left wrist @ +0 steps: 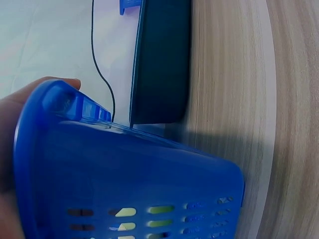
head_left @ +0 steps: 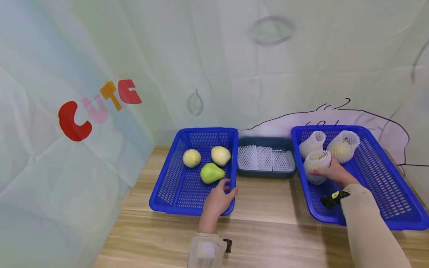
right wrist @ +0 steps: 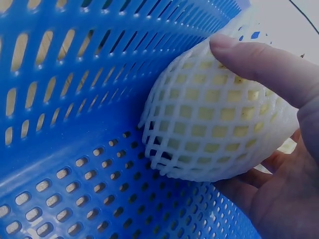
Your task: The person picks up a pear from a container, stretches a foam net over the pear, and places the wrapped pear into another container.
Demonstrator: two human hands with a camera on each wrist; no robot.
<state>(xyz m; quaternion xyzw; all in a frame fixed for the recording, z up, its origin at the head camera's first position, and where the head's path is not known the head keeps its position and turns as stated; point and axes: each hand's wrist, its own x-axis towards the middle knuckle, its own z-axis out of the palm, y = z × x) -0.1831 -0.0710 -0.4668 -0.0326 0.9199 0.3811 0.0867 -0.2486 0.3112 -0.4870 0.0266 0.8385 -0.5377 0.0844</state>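
In the right-hand blue basket, my right hand holds a pale yellow pear in a white foam net, thumb on one side and fingers on the other. The right wrist view shows this netted pear low in the basket, close to its perforated wall. Two more netted fruits lie behind it. My left hand is over the near right corner of the left-hand blue basket, fingers loosely bent and holding nothing. Just beyond its fingertips lies a green pear.
Two pale yellow fruits lie farther back in the left basket. Between the baskets stands a dark teal tray with several white foam nets. Everything stands on a wood-grain table, with a printed cloth behind and at the left.
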